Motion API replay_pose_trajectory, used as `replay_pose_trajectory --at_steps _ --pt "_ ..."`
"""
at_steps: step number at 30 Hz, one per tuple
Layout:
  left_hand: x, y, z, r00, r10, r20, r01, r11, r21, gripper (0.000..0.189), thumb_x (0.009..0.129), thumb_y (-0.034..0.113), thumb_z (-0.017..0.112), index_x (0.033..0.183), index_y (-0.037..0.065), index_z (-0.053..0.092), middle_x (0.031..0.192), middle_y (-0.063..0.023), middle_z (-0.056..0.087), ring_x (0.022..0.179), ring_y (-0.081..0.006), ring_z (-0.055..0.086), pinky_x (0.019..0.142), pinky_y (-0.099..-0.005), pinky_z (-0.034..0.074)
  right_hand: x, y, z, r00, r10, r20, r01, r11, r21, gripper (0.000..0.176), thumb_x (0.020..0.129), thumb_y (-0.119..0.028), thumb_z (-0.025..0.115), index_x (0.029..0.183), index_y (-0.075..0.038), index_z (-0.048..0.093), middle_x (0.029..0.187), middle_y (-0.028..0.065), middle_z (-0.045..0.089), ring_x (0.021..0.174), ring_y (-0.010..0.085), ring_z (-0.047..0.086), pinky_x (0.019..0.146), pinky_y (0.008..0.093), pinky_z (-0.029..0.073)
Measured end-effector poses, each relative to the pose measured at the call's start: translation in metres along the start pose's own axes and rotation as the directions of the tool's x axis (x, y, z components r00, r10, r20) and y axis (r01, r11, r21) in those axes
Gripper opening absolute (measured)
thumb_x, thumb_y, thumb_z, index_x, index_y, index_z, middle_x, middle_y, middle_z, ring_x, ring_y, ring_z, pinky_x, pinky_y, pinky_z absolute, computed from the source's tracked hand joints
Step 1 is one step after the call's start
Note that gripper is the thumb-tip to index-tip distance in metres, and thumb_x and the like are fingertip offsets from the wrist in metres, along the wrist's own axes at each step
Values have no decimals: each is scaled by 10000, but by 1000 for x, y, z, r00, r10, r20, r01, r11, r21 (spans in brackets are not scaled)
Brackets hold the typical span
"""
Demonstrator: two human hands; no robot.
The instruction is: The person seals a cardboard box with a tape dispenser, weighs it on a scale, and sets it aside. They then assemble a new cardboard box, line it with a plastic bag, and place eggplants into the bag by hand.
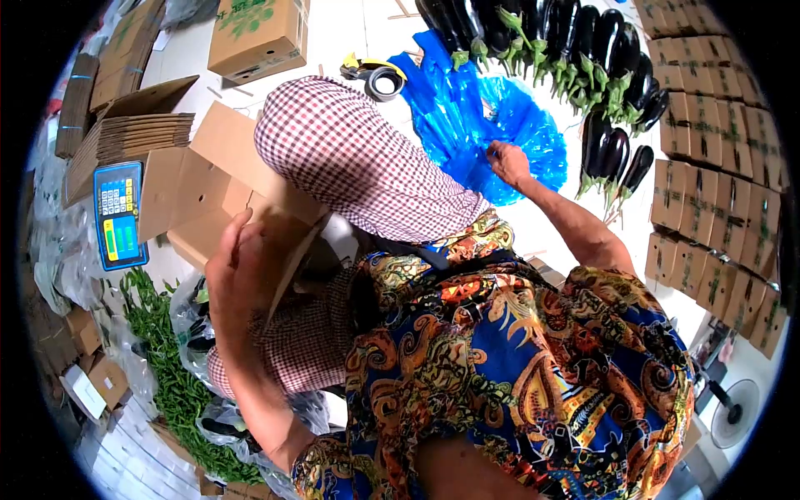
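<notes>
My right hand [508, 163] has its fingers closed on a blue plastic bag [454, 112], part of a crumpled pile spread over the white floor. Fingers stretched out, my left hand [236, 262] is at the near side of an open cardboard box [193, 200] and holds nothing. The box's flaps stand out, and bare cardboard shows inside. Past the blue plastic lie rows of dark eggplants [567, 33] with green stems towards me. A smaller group of eggplants [612, 154] lies to the right of the plastic.
A tape dispenser [375, 77] lies beyond my knee. Left of the box is a scale display [120, 217], with flattened cartons [150, 137] behind. Green peppers [179, 392] lie at lower left. Stacked cartons [708, 125] line the right side, near a fan [735, 412].
</notes>
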State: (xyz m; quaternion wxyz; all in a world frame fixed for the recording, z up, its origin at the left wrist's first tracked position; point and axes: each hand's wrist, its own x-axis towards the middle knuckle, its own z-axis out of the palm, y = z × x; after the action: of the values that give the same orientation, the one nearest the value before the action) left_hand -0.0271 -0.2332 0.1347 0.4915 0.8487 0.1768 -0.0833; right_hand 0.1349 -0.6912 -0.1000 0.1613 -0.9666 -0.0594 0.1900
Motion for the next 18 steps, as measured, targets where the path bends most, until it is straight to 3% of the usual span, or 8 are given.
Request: replay_pose_trajectory --at_steps 3,4,7,8,11,12,15,18 --pt "0 14 7 998 -57 -14 55 993 -108 366 931 139 519 1276 20 487 1078 -131 639 994 -175 588 893 -274 438 14 17 14 986 -160 -43 161 987 27 157 774 -150 632 904 -66 611 861 162 630 871 352 615 754 446 501" --pt "-2 20 13 995 -95 -14 92 983 -160 384 924 134 521 1286 13 477 1082 -137 639 1005 -178 590 902 -279 436 11 12 17 986 -144 -80 156 974 165 277 743 -168 690 971 -53 584 914 173 598 925 352 601 790 443 492" --pt "-3 20 23 1000 -28 -15 23 971 -239 378 920 138 526 1269 -2 488 1089 -151 636 1008 -186 590 904 -284 439 8 -10 31 986 -101 -133 104 994 15 384 727 -189 713 1052 -53 560 1024 199 574 919 371 600 788 456 494" --pt "-2 22 28 998 -52 -25 45 975 -217 376 919 139 528 1264 -5 492 1091 -152 635 1011 -189 592 905 -284 439 10 -16 34 999 31 -45 -34 996 -80 395 714 -202 728 1052 -57 585 987 182 597 928 370 599 807 451 491" --pt "-4 26 31 996 -81 -39 76 989 -124 374 910 137 537 1253 -11 504 1096 -151 635 1014 -198 597 903 -288 444 27 11 56 986 144 84 -143 990 -16 285 697 -210 721 935 -82 630 786 143 605 942 362 599 810 445 487" --pt "-6 27 29 998 -53 -28 51 995 -84 375 905 134 543 1250 -9 508 1097 -149 635 1014 -201 601 897 -289 449 28 22 56 1000 -22 18 21 999 43 234 681 -228 727 830 -78 627 718 136 588 820 372 605 776 439 499" --pt "-11 38 30 998 -10 -55 7 998 -60 379 900 169 522 1236 -7 517 1094 -159 631 1008 -215 598 872 -284 454 18 12 1 941 -283 186 273 959 74 134 767 -121 681 851 -46 608 766 74 596 791 242 602 703 364 496" --pt "-13 63 35 1000 2 -12 -4 980 -198 401 880 122 547 1259 4 496 1119 -160 622 1056 -234 588 876 -305 473 0 -36 -85 837 -221 500 -259 645 719 175 835 -131 653 966 -46 575 761 -7 558 740 121 562 644 292 495"
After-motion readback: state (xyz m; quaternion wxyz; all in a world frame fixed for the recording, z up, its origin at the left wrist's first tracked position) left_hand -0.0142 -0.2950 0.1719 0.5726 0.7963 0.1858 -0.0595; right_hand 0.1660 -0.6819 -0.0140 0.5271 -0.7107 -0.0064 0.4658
